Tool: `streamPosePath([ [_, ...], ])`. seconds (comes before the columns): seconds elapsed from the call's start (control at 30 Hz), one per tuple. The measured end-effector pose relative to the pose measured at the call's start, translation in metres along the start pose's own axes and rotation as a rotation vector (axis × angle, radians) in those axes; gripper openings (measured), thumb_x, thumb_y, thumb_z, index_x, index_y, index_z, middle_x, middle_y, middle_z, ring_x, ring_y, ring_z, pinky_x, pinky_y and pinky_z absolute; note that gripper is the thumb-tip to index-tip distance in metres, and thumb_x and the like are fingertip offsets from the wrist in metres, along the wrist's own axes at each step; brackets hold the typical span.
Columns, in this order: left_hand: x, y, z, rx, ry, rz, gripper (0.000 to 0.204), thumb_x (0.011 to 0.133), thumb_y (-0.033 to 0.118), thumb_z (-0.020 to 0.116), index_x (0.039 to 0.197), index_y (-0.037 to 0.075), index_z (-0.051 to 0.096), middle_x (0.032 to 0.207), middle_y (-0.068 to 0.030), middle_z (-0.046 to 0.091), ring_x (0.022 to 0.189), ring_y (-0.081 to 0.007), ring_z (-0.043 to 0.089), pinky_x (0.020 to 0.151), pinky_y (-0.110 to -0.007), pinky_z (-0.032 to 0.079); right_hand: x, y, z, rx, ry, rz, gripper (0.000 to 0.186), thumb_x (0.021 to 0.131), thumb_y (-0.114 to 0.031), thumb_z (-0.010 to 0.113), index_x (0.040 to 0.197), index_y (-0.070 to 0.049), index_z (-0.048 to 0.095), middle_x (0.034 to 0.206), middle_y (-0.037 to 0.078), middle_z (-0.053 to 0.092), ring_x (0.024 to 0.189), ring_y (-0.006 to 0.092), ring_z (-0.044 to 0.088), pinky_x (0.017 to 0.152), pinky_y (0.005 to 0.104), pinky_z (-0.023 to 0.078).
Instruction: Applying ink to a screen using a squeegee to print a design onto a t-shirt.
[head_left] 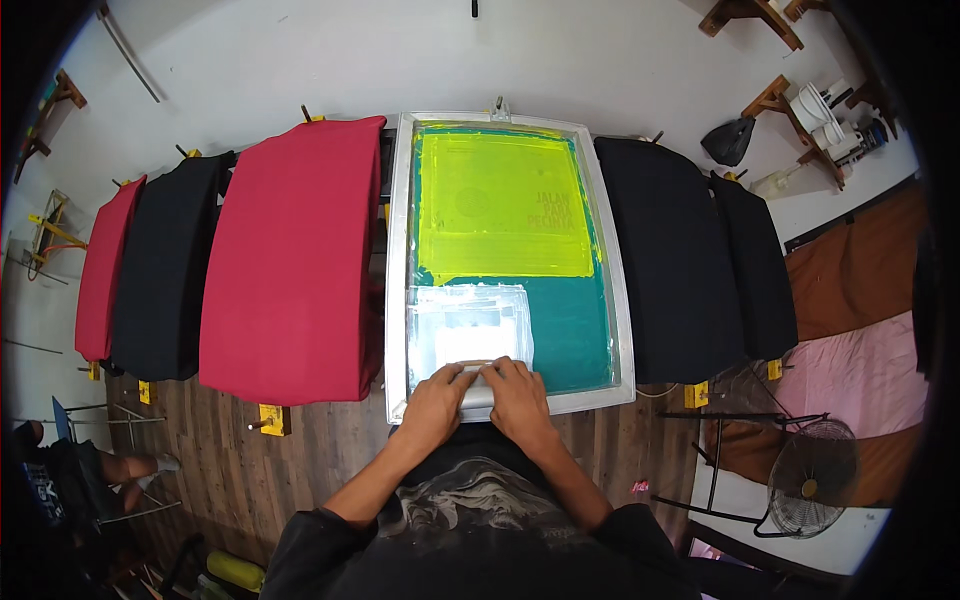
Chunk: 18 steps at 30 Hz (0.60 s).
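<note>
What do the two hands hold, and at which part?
Both the left hand and the right hand grip a squeegee by its handle, on the print screen.

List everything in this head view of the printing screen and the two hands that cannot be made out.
- Squeegee: mostly covered by the left hand and right hand; blade hidden.
- What lies under the printing screen: hidden by the frame and mesh.
- Design in the yellow panel: too small and faint.
- White ink patch: edges blurred by glare.
- Person at lower left: cut off by the dark fisheye rim.
</note>
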<state>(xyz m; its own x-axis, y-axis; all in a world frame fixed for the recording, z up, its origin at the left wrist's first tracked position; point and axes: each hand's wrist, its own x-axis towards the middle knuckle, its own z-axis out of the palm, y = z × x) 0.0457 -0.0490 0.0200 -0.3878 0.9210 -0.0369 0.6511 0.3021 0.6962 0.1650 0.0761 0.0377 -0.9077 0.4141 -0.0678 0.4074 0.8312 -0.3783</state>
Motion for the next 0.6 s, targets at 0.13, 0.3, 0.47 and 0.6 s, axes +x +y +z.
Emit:
streamPosePath([
  [0.13, 0.012, 0.003, -0.015, 0.022, -0.038, -0.021, 0.054, 0.068, -0.010, 0.060, 0.121, -0.001, 0.061, 0.117, -0.0229, 0.061, 0.107, -0.0402, 0.060, 0.089, -0.045, 0.050, 0.013, -0.002, -0.012, 0.004, -0.068, 0.012, 0.042, 0.070, 0.000, 0.068, 0.111, -0.006, 0.060, 0.109, 0.012, 0.057, 0.104, 0.0300, 0.056, 0.082, 0.0442, 0.044],
  [0.3, 0.021, -0.008, 0.003, 0.013, 0.083, 0.059, 0.053, 0.071, -0.010, 0.058, 0.123, -0.001, 0.057, 0.126, -0.0239, 0.056, 0.115, -0.0404, 0.056, 0.091, -0.046, 0.049, 0.021, 0.010, 0.011, -0.070, 0.078, 0.011, 0.038, 0.072, 0.001, 0.064, 0.109, -0.008, 0.060, 0.111, 0.012, 0.057, 0.106, 0.0300, 0.055, 0.084, 0.0436, 0.044],
  [0.47, -0.003, -0.003, 0.013, 0.065, -0.008, 0.061, 0.057, 0.072, -0.008, 0.059, 0.127, 0.001, 0.054, 0.129, -0.0235, 0.054, 0.119, -0.0397, 0.054, 0.091, -0.046, 0.048, -0.006, 0.005, 0.008, -0.021, 0.016, -0.003, 0.047, 0.069, 0.002, 0.067, 0.115, -0.007, 0.060, 0.113, 0.013, 0.055, 0.107, 0.0309, 0.054, 0.084, 0.0449, 0.045],
  [0.6, -0.001, 0.003, -0.003, 0.027, -0.081, -0.030, 0.057, 0.070, -0.009, 0.060, 0.125, 0.002, 0.057, 0.124, -0.0207, 0.057, 0.116, -0.0374, 0.056, 0.091, -0.045, 0.046, -0.001, -0.001, -0.004, 0.004, -0.032, -0.005, 0.048, 0.067, 0.002, 0.070, 0.113, -0.007, 0.060, 0.111, 0.012, 0.055, 0.105, 0.0303, 0.055, 0.084, 0.0445, 0.043],
])
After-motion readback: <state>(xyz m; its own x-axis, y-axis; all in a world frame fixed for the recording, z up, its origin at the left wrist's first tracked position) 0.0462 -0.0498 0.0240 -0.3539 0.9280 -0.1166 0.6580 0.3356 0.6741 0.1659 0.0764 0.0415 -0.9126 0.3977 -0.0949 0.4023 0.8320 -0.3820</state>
